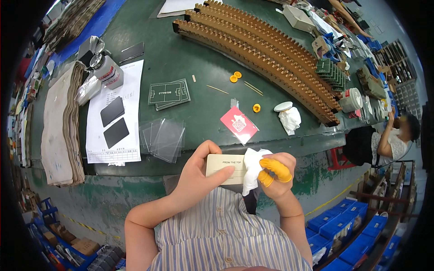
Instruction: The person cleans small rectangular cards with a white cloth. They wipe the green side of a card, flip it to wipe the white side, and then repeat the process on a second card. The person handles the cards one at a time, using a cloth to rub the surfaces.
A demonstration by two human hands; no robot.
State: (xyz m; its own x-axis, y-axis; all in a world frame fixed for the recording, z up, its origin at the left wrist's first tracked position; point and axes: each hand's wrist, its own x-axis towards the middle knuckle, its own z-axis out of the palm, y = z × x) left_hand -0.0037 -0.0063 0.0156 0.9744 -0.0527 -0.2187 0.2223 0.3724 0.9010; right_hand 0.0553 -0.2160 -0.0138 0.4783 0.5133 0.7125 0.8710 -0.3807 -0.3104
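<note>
Just off the near edge of the green table, my left hand (194, 176) grips a cream printed card (214, 162) with the thumb across its face. My right hand (283, 186), with yellow finger cots (276, 169) on its fingers, pinches a white cloth (251, 171) against the card's right end. The cloth covers that end. Just beyond lies a pink-red card (231, 123) with a white pattern. Spare yellow finger cots (257, 108) and a crumpled white cloth (290, 121) with a round white piece (283, 106) are to its right.
Clear plastic sheets (168, 142), green cards (158, 95) and thin wooden sticks (218, 89) lie on the table. Long notched wooden racks (253, 49) cross the far right. Leftward are a white paper (97, 144), dark cards (116, 133), a bottle (113, 76) and a layered stack (58, 122). Another person (389, 142) sits rightward.
</note>
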